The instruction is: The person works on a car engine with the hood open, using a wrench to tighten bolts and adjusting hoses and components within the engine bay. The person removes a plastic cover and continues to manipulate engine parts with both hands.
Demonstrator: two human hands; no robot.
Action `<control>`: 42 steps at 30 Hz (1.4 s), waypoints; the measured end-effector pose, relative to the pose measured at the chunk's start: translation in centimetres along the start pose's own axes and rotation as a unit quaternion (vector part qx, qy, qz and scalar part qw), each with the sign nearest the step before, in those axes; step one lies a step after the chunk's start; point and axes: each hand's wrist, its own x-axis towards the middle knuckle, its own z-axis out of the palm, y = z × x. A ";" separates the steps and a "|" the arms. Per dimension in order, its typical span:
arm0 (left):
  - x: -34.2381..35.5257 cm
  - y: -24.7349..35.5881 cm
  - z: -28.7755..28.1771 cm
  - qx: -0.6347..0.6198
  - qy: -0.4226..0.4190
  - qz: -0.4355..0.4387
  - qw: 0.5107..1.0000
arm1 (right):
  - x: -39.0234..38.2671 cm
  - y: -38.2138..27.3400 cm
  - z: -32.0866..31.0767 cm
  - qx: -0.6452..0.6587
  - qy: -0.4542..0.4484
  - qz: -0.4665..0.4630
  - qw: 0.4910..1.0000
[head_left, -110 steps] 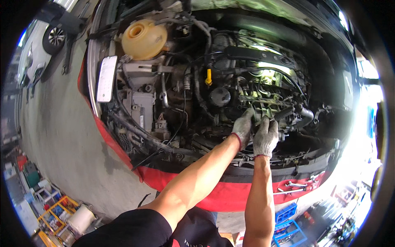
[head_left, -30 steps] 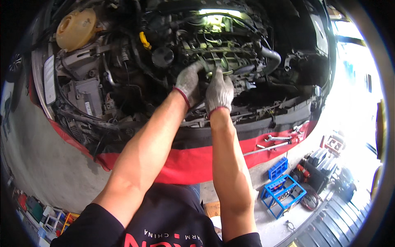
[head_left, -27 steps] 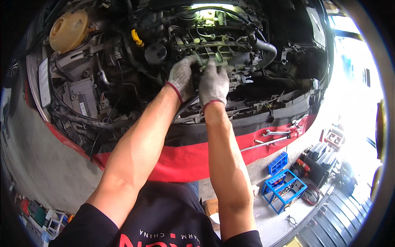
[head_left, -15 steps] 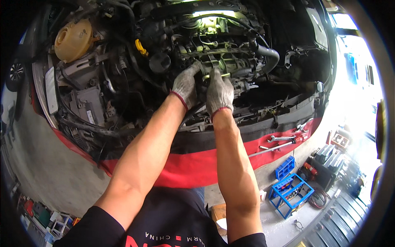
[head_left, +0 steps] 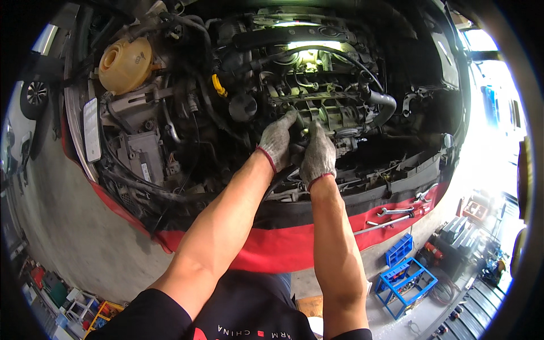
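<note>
Both my hands wear grey knit gloves with dark red cuffs and reach into an open engine bay. My left hand [head_left: 277, 141] is closed at the front of the engine [head_left: 334, 116], its fingertips against the parts left of the ribbed housing. Just beside it, my right hand [head_left: 318, 154] is closed too, knuckles up, against the same front side. A dark hose or tube runs down between the wrists. What either hand's fingers hold is hidden by the gloves and shadow.
A yellowish coolant tank [head_left: 126, 65] and battery [head_left: 143, 154] lie left, a yellow dipstick handle [head_left: 219, 85] nearer. Wrenches [head_left: 396, 212] and a long-handled tool [head_left: 385, 221] rest on the red fender cover [head_left: 272, 249]. A blue frame [head_left: 407, 286] stands on the floor at right.
The whole view has shifted, so the engine bay sits lower and further right. Both hands stay at the engine's front; the pale rod-like piece by the right fingers now shows less.
</note>
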 end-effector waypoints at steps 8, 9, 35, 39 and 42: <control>-1.9 0.9 -2.0 0.284 0.124 0.139 0.941 | -1.5 0.7 2.2 -0.388 0.100 -0.239 0.885; -2.3 0.4 -3.9 0.482 0.111 0.303 0.815 | -0.8 1.6 2.0 -0.440 0.127 -0.312 0.832; -15.7 4.4 -11.7 0.117 0.133 0.289 0.941 | 0.0 3.1 2.2 -0.427 0.141 -0.439 0.778; -15.7 4.5 -11.5 0.147 0.126 0.280 0.940 | -0.6 2.9 2.8 -0.469 0.141 -0.347 0.800; -15.3 4.2 -11.5 0.144 0.124 0.273 0.943 | -0.2 2.3 2.2 -0.527 0.119 -0.387 0.748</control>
